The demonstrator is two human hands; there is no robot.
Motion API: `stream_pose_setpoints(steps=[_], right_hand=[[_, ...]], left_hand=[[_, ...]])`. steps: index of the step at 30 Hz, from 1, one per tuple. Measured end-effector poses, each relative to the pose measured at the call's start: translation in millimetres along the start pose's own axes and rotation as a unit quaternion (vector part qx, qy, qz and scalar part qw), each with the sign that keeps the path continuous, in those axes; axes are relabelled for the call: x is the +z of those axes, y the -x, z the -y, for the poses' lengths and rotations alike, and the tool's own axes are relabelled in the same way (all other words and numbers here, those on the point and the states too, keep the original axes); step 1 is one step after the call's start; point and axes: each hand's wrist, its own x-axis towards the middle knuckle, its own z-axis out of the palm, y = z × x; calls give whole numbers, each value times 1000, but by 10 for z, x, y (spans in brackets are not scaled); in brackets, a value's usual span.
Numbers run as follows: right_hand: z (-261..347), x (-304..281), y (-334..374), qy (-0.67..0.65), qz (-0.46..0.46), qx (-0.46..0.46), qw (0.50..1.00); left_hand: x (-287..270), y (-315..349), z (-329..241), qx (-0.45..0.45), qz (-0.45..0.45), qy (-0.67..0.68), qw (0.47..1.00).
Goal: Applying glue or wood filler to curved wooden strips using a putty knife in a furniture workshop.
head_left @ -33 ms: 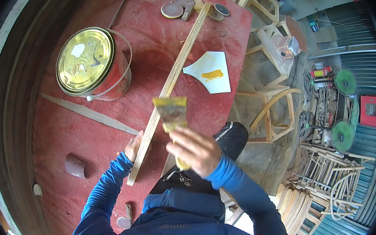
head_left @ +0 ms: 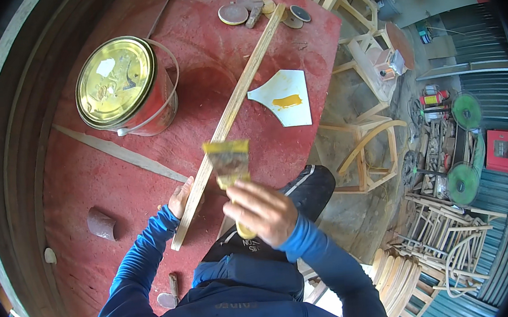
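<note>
In my right hand (head_left: 260, 211) is a putty knife (head_left: 227, 161), its broad blade smeared with yellow along the edge. The blade is over the near half of a long wooden strip (head_left: 236, 102); whether they touch I cannot tell. My left hand (head_left: 179, 197) grips the strip near its close end, the fingers partly hidden behind the wood. The strip slants across the red tabletop (head_left: 142, 200). To its right lies a white plate-like sheet (head_left: 292, 109) bearing a patch of yellow paste (head_left: 287, 101).
A red paint can (head_left: 155, 116) with a gold lid stands at the left. Beyond the strip lie several sanding discs (head_left: 233, 14). A pointed flat strip (head_left: 119, 152), a curled piece of sandpaper (head_left: 102, 224) and a hammer-like tool (head_left: 170, 292) are also on the table. Wooden frames (head_left: 376, 153) stand at right.
My right hand has shifted slightly nearer and to the left with the putty knife, along the strip. My left hand and the strip stay in place.
</note>
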Motion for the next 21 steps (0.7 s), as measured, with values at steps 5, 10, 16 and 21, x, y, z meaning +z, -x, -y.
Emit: stream_pose_setpoints(steps=[5, 10, 16, 21], right_hand=[[109, -350, -117, -114, -19, 79, 990], [-419, -376, -387, 71, -79, 41, 993], [-318, -258, -386, 54, 45, 44, 997], [-37, -411, -152, -109, 8, 52, 993]], left_hand=[[50, 45, -52, -8, -23, -1, 1000], [50, -3, -4, 10, -5, -22, 1000], [49, 16, 1, 18, -17, -46, 999], [47, 2, 18, -6, -27, -10, 1000]])
